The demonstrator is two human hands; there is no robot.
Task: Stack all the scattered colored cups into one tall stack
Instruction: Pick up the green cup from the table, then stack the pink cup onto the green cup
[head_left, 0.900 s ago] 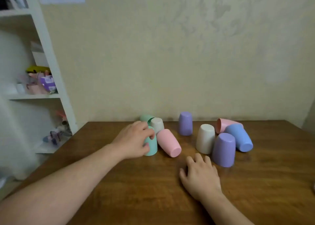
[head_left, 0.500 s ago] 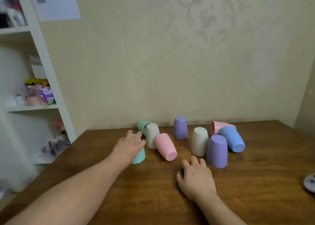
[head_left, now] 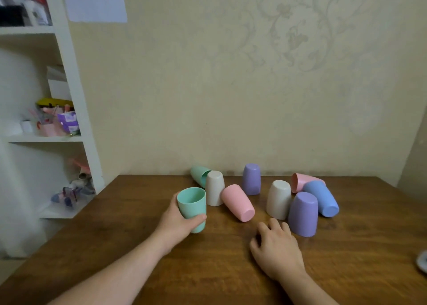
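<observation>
My left hand point(head_left: 176, 222) grips a mint green cup point(head_left: 192, 206), mouth up, just above the wooden table point(head_left: 138, 247). Behind it a second mint cup point(head_left: 199, 175) lies on its side beside an upside-down white cup point(head_left: 215, 188). A pink cup point(head_left: 238, 203) lies tipped over. Upside down stand a purple cup point(head_left: 251, 179), a white cup point(head_left: 279, 199) and a nearer purple cup point(head_left: 303, 214). A blue cup point(head_left: 322, 198) and a pink cup point(head_left: 300, 180) lie on their sides at the right. My right hand point(head_left: 276, 250) rests flat on the table, empty, near the purple cup.
A white shelf unit point(head_left: 69, 110) with small clutter stands left of the table. The wall runs right behind the cups. A small round grey object point(head_left: 422, 261) sits at the table's right edge.
My left hand has closed round the mint cup, turned it mouth up and drawn it nearer and leftward. The right hand has stayed flat on the table.
</observation>
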